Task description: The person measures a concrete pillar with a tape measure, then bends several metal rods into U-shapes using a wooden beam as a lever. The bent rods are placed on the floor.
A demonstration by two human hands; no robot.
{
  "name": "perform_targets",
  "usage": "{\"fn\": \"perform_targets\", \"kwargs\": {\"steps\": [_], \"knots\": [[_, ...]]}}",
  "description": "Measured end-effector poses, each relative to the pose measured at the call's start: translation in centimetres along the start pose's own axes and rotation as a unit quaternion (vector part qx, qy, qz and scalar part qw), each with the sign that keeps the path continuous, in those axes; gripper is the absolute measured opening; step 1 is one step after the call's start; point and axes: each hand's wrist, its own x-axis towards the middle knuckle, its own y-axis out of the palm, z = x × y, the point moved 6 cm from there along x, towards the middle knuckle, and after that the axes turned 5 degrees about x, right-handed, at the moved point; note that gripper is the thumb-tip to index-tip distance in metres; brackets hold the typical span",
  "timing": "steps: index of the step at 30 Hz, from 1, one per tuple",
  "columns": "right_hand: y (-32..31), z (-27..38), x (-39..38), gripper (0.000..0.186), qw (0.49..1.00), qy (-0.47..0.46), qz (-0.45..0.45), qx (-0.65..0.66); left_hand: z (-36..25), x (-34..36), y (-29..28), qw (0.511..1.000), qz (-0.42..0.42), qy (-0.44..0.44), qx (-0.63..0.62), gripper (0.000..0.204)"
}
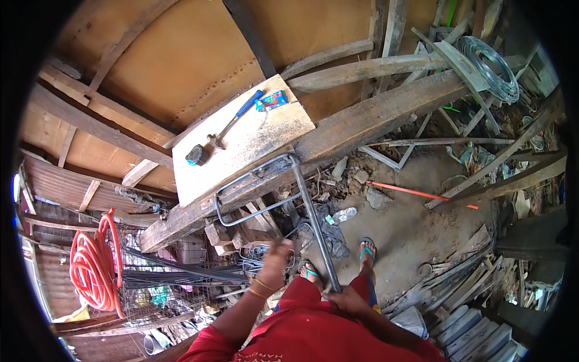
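Observation:
My right hand (342, 295) grips the near end of a long grey steel pipe (310, 211) that runs up to the wooden beam (374, 114). A bent steel rod (253, 181), shaped into a rectangular loop, lies on the beam at the pipe's far end. My left hand (277, 253) reaches down to the loop's lower side near a pile of bent rod loops (259, 256); what it grasps is unclear. On the pale board (241, 142) lie a blue-handled hammer (232, 123), a tape measure (195, 155) and a small blue packet (271, 100).
An orange hose coil (90, 262) hangs on a wire-mesh cage at left, with straight dark rods (181, 274) beside it. A wire coil (491, 66) sits top right. An orange rod (416, 193), rubble and planks lie on the dirt ground. My sandalled feet (338, 259) stand below the pipe.

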Motion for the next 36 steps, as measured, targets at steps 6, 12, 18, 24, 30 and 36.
{"fn": "perform_targets", "kwargs": {"steps": [6, 12, 18, 24, 30, 36], "knots": [[-2.6, -2.6, -5.6, 0.037, 0.981, 0.018, -0.076, -0.179, -0.8, 6.0, -18.2, 0.955, -0.284, -0.015, -0.087, 0.035], [1.3, 0.9, -3.7, 0.022, 0.977, -0.06, -0.157, -0.132, -1.7, 10.2, -19.5, 0.935, -0.126, -0.023, -0.332, 0.028], [8.5, 10.1, -10.9, 0.02, 0.989, -0.076, -0.09, -0.088, -2.8, 11.1, -21.5, 0.918, -0.056, -0.038, -0.39, 0.027], [10.7, 13.1, -12.6, 0.02, 0.996, -0.067, -0.052, 0.031, -3.5, 10.9, -21.6, 0.919, -0.071, -0.032, -0.387, 0.026], [4.9, 3.7, -4.8, 0.018, 0.995, -0.031, -0.074, -0.055, -1.9, 10.9, -21.1, 0.921, -0.046, 0.016, -0.385, 0.016], [0.4, -0.5, 0.6, 0.023, 0.881, -0.091, -0.316, -0.34, -1.3, 11.9, -21.3, 0.934, -0.026, 0.008, -0.356, 0.007]]}}
